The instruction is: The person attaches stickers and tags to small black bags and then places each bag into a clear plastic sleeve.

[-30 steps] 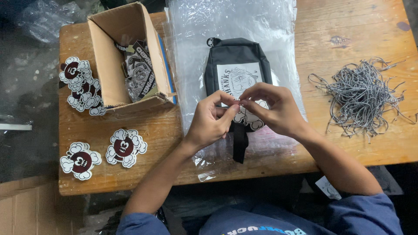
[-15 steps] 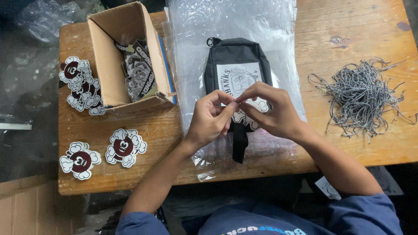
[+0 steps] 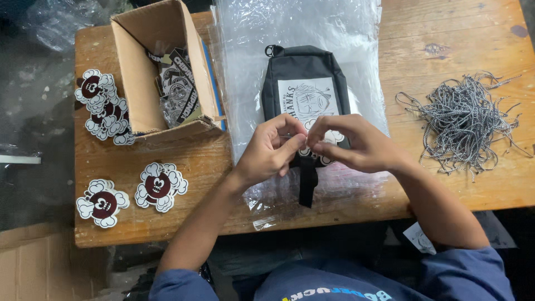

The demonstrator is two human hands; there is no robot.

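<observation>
Under both hands, left hand (image 3: 271,149) and right hand (image 3: 346,146) pinch a cloud-shaped white tag (image 3: 332,137) against the black fabric pouch (image 3: 305,95); a loose pinch could drop it.

1. Left hand (image 3: 271,149): bare, no glove, ring or watch visible.
2. Right hand (image 3: 352,146): bare likewise, wrist uncovered.
3. Both forearms bare to above the elbow.
4. Short blue sleeves (image 3: 181,283), one at 7 o'clock of frame, one at 5 o'clock.
5. Blue shirt (image 3: 334,287) front at 6 o'clock, carrying multicoloured lettering, partly cut off by the frame edge.
</observation>
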